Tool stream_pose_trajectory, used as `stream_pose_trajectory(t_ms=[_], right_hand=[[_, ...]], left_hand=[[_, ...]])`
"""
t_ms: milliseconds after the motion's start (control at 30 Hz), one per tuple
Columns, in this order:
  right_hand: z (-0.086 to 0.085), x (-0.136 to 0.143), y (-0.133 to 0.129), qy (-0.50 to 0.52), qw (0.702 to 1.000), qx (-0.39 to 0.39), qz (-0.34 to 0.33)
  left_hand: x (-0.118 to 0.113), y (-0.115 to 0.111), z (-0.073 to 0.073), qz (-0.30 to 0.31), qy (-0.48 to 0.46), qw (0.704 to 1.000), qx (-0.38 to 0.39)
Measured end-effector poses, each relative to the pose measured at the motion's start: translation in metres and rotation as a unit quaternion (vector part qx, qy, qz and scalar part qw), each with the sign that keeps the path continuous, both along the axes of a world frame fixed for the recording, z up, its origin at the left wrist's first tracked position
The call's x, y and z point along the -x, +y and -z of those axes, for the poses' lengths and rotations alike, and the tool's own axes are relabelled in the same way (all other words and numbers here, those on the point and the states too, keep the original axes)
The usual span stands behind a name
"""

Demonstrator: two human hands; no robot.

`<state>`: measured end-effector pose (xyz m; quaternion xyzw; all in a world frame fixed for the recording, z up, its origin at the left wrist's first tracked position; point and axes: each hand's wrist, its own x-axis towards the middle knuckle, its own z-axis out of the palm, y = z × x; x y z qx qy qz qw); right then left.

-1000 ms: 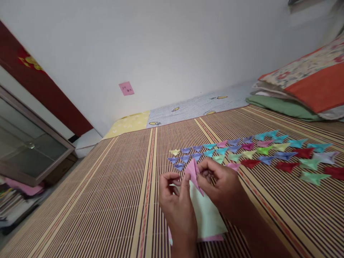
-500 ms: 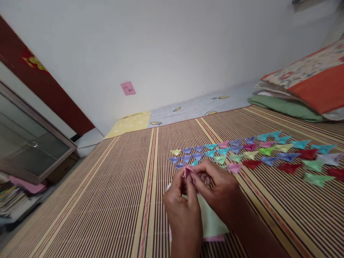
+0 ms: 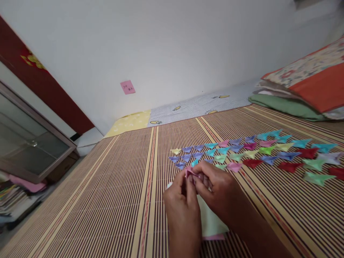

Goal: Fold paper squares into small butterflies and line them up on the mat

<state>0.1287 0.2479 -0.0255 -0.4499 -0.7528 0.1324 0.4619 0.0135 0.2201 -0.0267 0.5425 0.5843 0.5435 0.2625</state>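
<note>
A small piece of folded pink paper (image 3: 190, 173) is pinched between my two hands. My left hand (image 3: 181, 204) grips it from the left with thumb and fingers together. From the right, my right hand (image 3: 216, 182) closes on its other side, and the fingers hide much of the fold. Below the hands lies a stack of paper squares (image 3: 213, 218), pale green on top with a pink edge showing underneath. Just beyond the fingertips are rows of small folded paper pieces, among them a pink one (image 3: 234, 167) and a dark red one (image 3: 252, 163).
The striped mat (image 3: 113, 200) carries the rows of paper pieces, which run off to the right. Folded bedding (image 3: 309, 93) is piled at the back right by the wall. A glass-fronted cabinet (image 3: 32, 143) stands at the left, and a pink note (image 3: 127, 87) is on the wall.
The pink paper has turned slightly between my fingertips, so more of its folded edge shows. My hands stay in nearly the same place.
</note>
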Motion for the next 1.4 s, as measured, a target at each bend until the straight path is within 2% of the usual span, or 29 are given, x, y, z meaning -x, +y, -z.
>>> stream_pose_trajectory(t_ms=[100, 233, 333, 500, 667, 833, 1100, 1300, 1400], right_hand=[[0.002, 0.003, 0.0, -0.021, 0.999, -0.03, -0.002], [0.004, 0.008, -0.001, -0.016, 0.995, -0.078, 0.053], [0.005, 0.01, -0.001, 0.005, 0.993, -0.075, 0.089], [0.004, 0.008, 0.0, 0.077, 0.996, -0.011, 0.049], [0.005, 0.009, 0.002, 0.096, 0.993, -0.05, 0.045], [0.008, 0.008, 0.004, 0.11, 0.991, -0.037, 0.069], [0.003, 0.009, -0.001, 0.12, 0.986, -0.077, 0.082], [0.006, 0.016, 0.001, 0.106, 0.982, -0.148, 0.038], [0.007, 0.017, 0.0, 0.131, 0.981, -0.127, 0.063]], left_hand=[[0.005, 0.002, -0.001, 0.021, 0.025, 0.999, 0.028], [0.007, 0.002, 0.002, -0.018, 0.025, 0.999, 0.019], [0.007, 0.0, 0.007, -0.04, 0.019, 0.999, 0.003], [0.004, -0.001, 0.011, -0.037, 0.032, 0.998, -0.048], [-0.007, -0.001, 0.012, -0.062, 0.033, 0.993, -0.097], [-0.018, -0.003, 0.01, -0.089, -0.008, 0.993, -0.074], [-0.02, -0.007, 0.004, -0.091, -0.061, 0.992, -0.058], [-0.013, -0.008, 0.008, -0.092, 0.067, 0.992, -0.045], [-0.012, -0.008, 0.011, -0.082, 0.02, 0.996, -0.035]])
